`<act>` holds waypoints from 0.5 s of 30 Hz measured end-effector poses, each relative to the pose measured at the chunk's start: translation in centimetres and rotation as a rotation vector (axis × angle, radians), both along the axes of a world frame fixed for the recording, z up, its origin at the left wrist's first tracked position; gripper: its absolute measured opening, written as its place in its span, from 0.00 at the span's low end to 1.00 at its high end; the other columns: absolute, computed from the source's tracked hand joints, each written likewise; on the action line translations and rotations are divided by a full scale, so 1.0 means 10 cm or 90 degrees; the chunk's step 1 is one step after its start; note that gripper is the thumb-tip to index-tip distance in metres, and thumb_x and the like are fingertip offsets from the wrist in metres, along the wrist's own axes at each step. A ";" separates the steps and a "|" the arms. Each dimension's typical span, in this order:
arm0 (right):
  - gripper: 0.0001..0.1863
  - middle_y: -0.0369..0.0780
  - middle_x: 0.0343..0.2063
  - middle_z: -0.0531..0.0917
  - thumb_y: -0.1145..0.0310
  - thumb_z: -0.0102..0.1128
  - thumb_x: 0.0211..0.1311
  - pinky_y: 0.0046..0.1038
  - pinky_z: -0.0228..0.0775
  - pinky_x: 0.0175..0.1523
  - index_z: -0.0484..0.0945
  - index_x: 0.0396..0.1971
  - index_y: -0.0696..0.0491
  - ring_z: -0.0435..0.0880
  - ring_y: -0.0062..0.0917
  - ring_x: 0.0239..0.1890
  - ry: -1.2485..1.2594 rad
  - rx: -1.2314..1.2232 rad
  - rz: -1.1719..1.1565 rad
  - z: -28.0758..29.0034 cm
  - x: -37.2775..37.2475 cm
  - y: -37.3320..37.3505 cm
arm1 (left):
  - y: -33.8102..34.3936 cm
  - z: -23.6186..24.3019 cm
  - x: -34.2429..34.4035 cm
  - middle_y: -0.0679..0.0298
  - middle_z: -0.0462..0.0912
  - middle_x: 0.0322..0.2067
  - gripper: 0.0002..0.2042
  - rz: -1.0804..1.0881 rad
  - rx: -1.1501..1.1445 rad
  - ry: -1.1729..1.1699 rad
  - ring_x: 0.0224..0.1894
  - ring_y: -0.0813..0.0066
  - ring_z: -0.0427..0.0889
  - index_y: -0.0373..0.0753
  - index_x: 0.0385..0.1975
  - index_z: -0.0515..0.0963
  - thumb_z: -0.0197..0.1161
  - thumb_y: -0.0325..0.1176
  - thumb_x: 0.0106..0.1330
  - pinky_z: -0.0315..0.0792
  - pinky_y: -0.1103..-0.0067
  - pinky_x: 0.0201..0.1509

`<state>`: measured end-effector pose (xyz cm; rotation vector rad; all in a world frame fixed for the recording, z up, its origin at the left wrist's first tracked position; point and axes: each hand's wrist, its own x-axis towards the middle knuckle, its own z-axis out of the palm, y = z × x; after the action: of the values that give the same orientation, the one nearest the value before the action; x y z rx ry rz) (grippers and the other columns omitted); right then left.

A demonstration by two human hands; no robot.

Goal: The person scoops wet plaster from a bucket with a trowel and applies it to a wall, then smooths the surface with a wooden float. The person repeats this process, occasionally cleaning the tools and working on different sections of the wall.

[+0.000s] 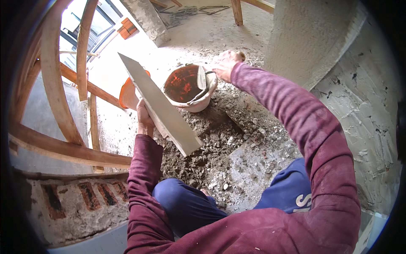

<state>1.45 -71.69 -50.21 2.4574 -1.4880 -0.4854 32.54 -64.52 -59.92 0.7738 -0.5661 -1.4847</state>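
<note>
Nearest, blue-trousered knees (186,203) crouch over the floor (249,165), which is strewn with mortar rubble (203,156). The left hand (145,118) is clenched on a long grey float board (158,103), held tilted with nothing on its face. Beyond it, the right hand (226,63) grips a trowel (202,78) whose blade dips into a bucket (190,86) that looks nearly scraped out, so loading seems barely begun. An orange bucket (127,95) stands just behind. A rough plastered wall (363,114) rises at right, wooden scaffolding (63,101) at left, a brick ledge (76,203) below it.
</note>
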 end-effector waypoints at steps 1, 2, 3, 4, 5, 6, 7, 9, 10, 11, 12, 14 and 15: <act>0.11 0.37 0.35 0.84 0.67 0.51 0.60 0.47 0.77 0.42 0.82 0.38 0.49 0.83 0.31 0.39 -0.014 0.022 0.049 -0.39 0.03 -0.33 | -0.08 -0.10 0.00 0.54 0.81 0.37 0.15 -0.017 0.007 0.024 0.36 0.63 0.82 0.30 0.41 0.74 0.46 0.35 0.66 0.78 0.69 0.44; 0.11 0.37 0.35 0.84 0.67 0.51 0.61 0.49 0.77 0.41 0.82 0.38 0.49 0.83 0.32 0.39 0.001 0.044 0.054 -0.41 0.14 -0.31 | -0.07 -0.22 0.12 0.53 0.81 0.37 0.15 -0.016 0.020 0.041 0.37 0.63 0.82 0.30 0.41 0.74 0.46 0.36 0.66 0.78 0.69 0.44; 0.11 0.37 0.35 0.84 0.67 0.51 0.61 0.51 0.77 0.41 0.82 0.38 0.49 0.83 0.32 0.39 0.021 0.065 0.057 -0.30 0.17 -0.18 | -0.07 -0.34 0.21 0.53 0.81 0.38 0.15 -0.017 0.032 0.064 0.37 0.63 0.82 0.30 0.42 0.74 0.46 0.36 0.66 0.78 0.69 0.44; 0.11 0.38 0.34 0.84 0.66 0.51 0.61 0.53 0.76 0.41 0.82 0.38 0.49 0.83 0.33 0.38 0.041 0.087 0.054 -0.19 0.14 -0.03 | -0.07 -0.44 0.25 0.53 0.81 0.38 0.16 -0.023 0.046 0.087 0.38 0.63 0.82 0.30 0.42 0.74 0.46 0.36 0.66 0.78 0.69 0.44; 0.11 0.37 0.34 0.84 0.67 0.51 0.61 0.52 0.77 0.41 0.82 0.37 0.49 0.84 0.32 0.38 0.061 0.115 0.049 -0.14 0.06 0.10 | -0.08 -0.51 0.26 0.53 0.81 0.39 0.16 -0.016 0.056 0.080 0.39 0.63 0.82 0.30 0.43 0.73 0.46 0.37 0.66 0.78 0.68 0.45; 0.10 0.37 0.33 0.83 0.66 0.51 0.60 0.50 0.78 0.39 0.82 0.35 0.49 0.84 0.31 0.34 0.031 0.122 0.005 -0.28 -0.10 0.10 | -0.13 -0.49 0.17 0.53 0.81 0.39 0.16 -0.027 0.051 0.075 0.39 0.63 0.81 0.31 0.43 0.73 0.46 0.37 0.66 0.78 0.68 0.45; 0.10 0.37 0.34 0.81 0.66 0.51 0.59 0.45 0.78 0.39 0.82 0.33 0.49 0.83 0.31 0.35 -0.032 0.098 -0.030 -0.58 -0.37 0.16 | -0.18 -0.44 0.03 0.53 0.81 0.38 0.16 -0.037 0.045 0.075 0.39 0.63 0.81 0.31 0.43 0.73 0.47 0.38 0.66 0.78 0.68 0.45; 0.09 0.39 0.36 0.79 0.66 0.51 0.58 0.36 0.76 0.40 0.79 0.34 0.50 0.81 0.30 0.39 -0.086 0.059 -0.010 -0.90 -0.49 0.19 | -0.29 -0.35 -0.02 0.54 0.81 0.38 0.16 -0.029 0.093 0.062 0.38 0.63 0.81 0.32 0.43 0.74 0.47 0.38 0.66 0.77 0.68 0.45; 0.09 0.40 0.37 0.79 0.67 0.51 0.58 0.34 0.75 0.40 0.79 0.35 0.51 0.80 0.30 0.41 -0.096 0.042 -0.043 -1.00 -0.50 0.25 | -0.30 -0.37 -0.03 0.54 0.81 0.38 0.16 -0.035 0.093 0.042 0.38 0.64 0.81 0.32 0.43 0.74 0.47 0.38 0.66 0.77 0.68 0.45; 0.09 0.41 0.37 0.79 0.68 0.51 0.58 0.34 0.75 0.40 0.78 0.36 0.51 0.80 0.30 0.41 -0.083 0.025 -0.045 -1.06 -0.50 0.26 | -0.31 -0.37 -0.03 0.54 0.81 0.38 0.16 -0.043 0.092 0.020 0.38 0.64 0.81 0.33 0.43 0.74 0.47 0.38 0.66 0.77 0.69 0.44; 0.09 0.41 0.37 0.79 0.68 0.51 0.58 0.34 0.75 0.40 0.78 0.36 0.52 0.80 0.30 0.41 -0.069 0.008 -0.047 -1.12 -0.50 0.27 | -0.32 -0.38 -0.05 0.54 0.81 0.38 0.16 -0.051 0.092 -0.002 0.38 0.64 0.81 0.33 0.43 0.74 0.47 0.38 0.66 0.77 0.69 0.44; 0.09 0.42 0.37 0.79 0.69 0.50 0.58 0.34 0.75 0.40 0.77 0.37 0.53 0.81 0.31 0.41 -0.055 0.003 -0.040 -1.18 -0.52 0.31 | -0.33 -0.40 -0.11 0.55 0.81 0.38 0.15 -0.080 0.060 0.000 0.38 0.63 0.81 0.34 0.43 0.74 0.48 0.38 0.67 0.77 0.69 0.44; 0.09 0.42 0.37 0.79 0.70 0.50 0.58 0.34 0.75 0.40 0.77 0.36 0.54 0.81 0.31 0.41 -0.055 0.014 -0.032 -1.17 -0.54 0.35 | -0.32 -0.41 -0.14 0.55 0.81 0.39 0.15 -0.087 0.061 0.007 0.39 0.63 0.81 0.34 0.43 0.74 0.48 0.39 0.67 0.77 0.69 0.44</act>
<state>-3.90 -68.20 -61.92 2.4928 -1.5900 -0.4116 31.17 -67.75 -64.02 0.8141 -0.5519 -1.6511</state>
